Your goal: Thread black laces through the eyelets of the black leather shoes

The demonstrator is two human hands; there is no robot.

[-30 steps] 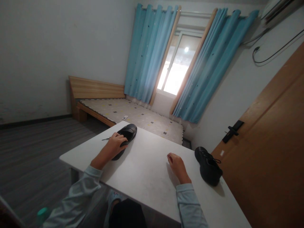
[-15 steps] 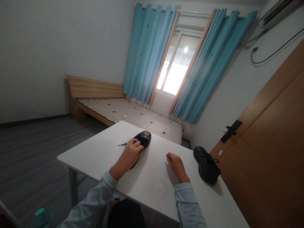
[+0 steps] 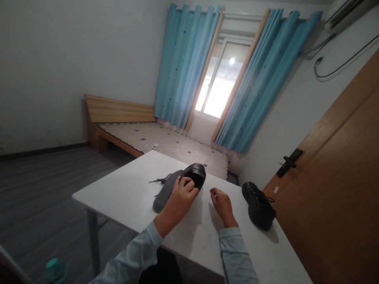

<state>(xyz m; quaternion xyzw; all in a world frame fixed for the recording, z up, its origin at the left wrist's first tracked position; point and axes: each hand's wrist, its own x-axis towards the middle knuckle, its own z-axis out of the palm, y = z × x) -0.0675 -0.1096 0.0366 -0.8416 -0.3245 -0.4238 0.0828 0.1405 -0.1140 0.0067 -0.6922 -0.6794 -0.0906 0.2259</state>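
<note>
My left hand (image 3: 181, 199) is closed on the edge of a black shoe (image 3: 199, 170), its fingers at the dark opening. Against it lies a grey rounded piece (image 3: 168, 192) with black laces (image 3: 161, 180) trailing at its left; I cannot tell whether it belongs to the same shoe. My right hand (image 3: 221, 203) is loosely curled at the white table (image 3: 130, 181), with nothing visible in the fingers. Farther right, a second black lace-up shoe (image 3: 258, 205) stands on the tabletop, apart from the right hand.
Behind the table is a bed (image 3: 142, 136) with a small white object (image 3: 155, 146) on it. A wooden door (image 3: 334, 189) stands close on the right. At lower left is a green-topped object (image 3: 52, 268). Blue curtains (image 3: 189, 67) flank the window.
My left hand has shifted right with the black shoe, and the grey piece beside it now shows. The right hand and the second shoe look nearly unmoved.
</note>
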